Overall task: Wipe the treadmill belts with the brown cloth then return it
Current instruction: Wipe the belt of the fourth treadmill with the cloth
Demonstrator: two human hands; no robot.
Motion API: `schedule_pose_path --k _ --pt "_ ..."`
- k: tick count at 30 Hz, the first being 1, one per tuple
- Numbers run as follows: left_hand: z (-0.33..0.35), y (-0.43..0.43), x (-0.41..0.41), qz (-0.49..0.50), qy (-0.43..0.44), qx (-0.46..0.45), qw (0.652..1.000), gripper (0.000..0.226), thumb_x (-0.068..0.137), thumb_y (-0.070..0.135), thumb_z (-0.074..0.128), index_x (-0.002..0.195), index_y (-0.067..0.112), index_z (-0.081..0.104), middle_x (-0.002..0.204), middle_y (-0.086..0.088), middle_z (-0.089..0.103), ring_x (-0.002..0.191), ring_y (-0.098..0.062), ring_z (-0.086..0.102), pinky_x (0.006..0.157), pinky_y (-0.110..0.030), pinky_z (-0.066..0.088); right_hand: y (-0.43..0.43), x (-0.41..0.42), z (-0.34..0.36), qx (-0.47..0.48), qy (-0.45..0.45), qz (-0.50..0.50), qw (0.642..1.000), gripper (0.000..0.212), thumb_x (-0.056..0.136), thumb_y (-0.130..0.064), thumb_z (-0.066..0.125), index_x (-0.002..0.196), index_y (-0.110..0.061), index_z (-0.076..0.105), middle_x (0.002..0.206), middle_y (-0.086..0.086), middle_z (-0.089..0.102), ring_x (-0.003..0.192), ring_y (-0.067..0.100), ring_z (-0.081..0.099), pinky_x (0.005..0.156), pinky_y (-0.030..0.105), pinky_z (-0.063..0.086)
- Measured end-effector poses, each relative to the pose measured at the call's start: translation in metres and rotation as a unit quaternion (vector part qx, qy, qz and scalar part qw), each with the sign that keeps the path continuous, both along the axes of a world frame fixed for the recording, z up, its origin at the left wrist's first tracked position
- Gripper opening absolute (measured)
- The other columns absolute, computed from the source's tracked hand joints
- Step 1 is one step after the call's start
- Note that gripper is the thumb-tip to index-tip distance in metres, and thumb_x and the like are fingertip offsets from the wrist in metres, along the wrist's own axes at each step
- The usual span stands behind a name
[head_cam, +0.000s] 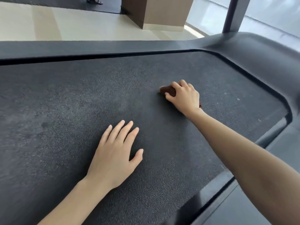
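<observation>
- Brown cloth (168, 91) lies bunched on the treadmill belt (65, 103), toward the belt's curved right-hand corner and well in from the far edge.
- Most of it is hidden under the right hand (183, 96). A dark lump shows past the fingertips and a small scrap shows by the heel of the hand, so its long axis seems to run along the hand, slanting from far left to near right.
- That hand grips the cloth with its fingers curled over it, thumb against the cloth's near side, knuckles up.
- Its forearm comes in stretched out from the belt's near right edge.
- Left hand (115, 153) lies palm down on the belt, closer to the near edge, fingers straight and slightly spread, thumb out to the right, holding nothing and well apart from the cloth.
- Dark grey and rough-grained, the belt is bordered along its far edge by a smooth side rail (97, 47).
- Beyond the rail are a pale tiled floor (48, 25) and a brown-and-beige pillar (155, 12).
</observation>
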State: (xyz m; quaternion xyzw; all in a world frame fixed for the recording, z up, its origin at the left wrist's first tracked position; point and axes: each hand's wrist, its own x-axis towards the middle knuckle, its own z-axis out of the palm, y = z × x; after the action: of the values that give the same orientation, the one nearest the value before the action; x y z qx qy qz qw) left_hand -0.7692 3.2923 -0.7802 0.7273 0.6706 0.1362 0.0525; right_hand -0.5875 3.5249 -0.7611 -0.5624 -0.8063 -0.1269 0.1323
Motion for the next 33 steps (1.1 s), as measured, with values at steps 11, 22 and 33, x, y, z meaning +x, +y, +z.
schedule_pose_path --k 11,22,33 --pt "0.005 0.019 0.024 -0.034 0.035 0.001 0.999 0.066 0.092 0.051 0.03 0.149 0.02 0.018 0.158 0.0 0.01 0.145 -0.019 0.001 0.117 -0.041 0.0 -0.181 0.066 0.001 0.056 0.023 0.13 0.99 0.025 0.081 -0.046 0.059 0.096 -0.028 0.067 0.088 -0.003 0.059 0.071 0.02 0.056 0.058 0.027 0.045" --pt "-0.006 0.053 0.059 -0.047 0.026 0.023 0.998 0.068 0.088 0.052 0.018 0.147 0.019 0.025 0.156 0.002 0.018 0.145 -0.016 0.008 0.118 -0.041 0.004 -0.074 0.084 -0.003 0.047 0.033 -0.024 0.998 0.031 0.079 -0.047 0.063 0.097 -0.022 0.066 0.09 0.004 0.06 0.084 0.029 0.059 0.057 0.033 0.046" --pt "-0.01 0.054 0.057 -0.059 0.033 0.027 0.997 0.066 0.092 0.05 0.023 0.149 0.017 0.018 0.158 -0.001 0.012 0.145 -0.019 0.004 0.117 -0.043 0.002 -0.108 0.07 0.003 -0.001 0.003 -0.167 0.986 0.038 0.088 -0.05 0.051 0.112 -0.021 0.06 0.106 0.008 0.058 0.093 0.031 0.056 0.065 0.032 0.033"
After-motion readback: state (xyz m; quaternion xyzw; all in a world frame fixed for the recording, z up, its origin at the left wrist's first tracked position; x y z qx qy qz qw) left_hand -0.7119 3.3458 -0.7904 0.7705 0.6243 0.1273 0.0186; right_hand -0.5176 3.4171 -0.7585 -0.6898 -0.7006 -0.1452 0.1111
